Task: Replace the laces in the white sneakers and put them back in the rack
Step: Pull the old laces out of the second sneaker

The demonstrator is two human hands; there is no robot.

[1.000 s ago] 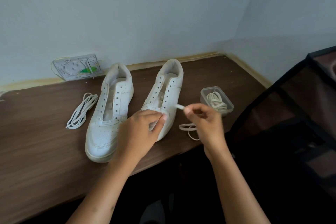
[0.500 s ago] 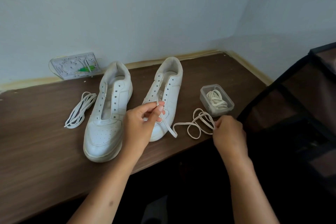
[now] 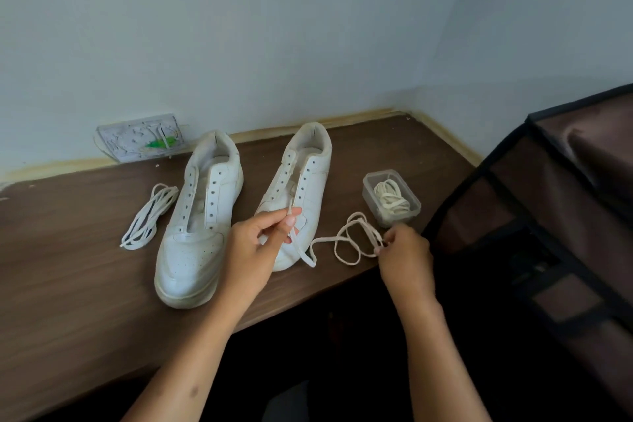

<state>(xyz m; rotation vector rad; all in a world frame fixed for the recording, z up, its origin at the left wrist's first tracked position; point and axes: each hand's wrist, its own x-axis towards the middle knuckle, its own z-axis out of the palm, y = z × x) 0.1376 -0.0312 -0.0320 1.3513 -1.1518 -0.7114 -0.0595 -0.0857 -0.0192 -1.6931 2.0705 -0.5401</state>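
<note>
Two white sneakers stand unlaced on the brown table (image 3: 68, 271), heels toward the wall: the left sneaker (image 3: 195, 226) and the right sneaker (image 3: 301, 181). My left hand (image 3: 257, 247) pinches one end of a cream lace (image 3: 346, 243) over the right sneaker's toe end. That lace runs right in loose loops on the table. My right hand (image 3: 402, 253) pinches the lace's loops near the table's front edge. A bundle of white laces (image 3: 147, 216) lies left of the left sneaker.
A small clear plastic box (image 3: 390, 199) with more cream laces sits right of the sneakers. A clear packet (image 3: 140, 137) leans on the wall behind. A dark fabric shoe rack (image 3: 565, 216) stands at the right, close to the table's corner.
My left hand has taken the lace's end from my right hand and holds it above the right sneaker. My right hand has dropped to the loops near the table edge.
</note>
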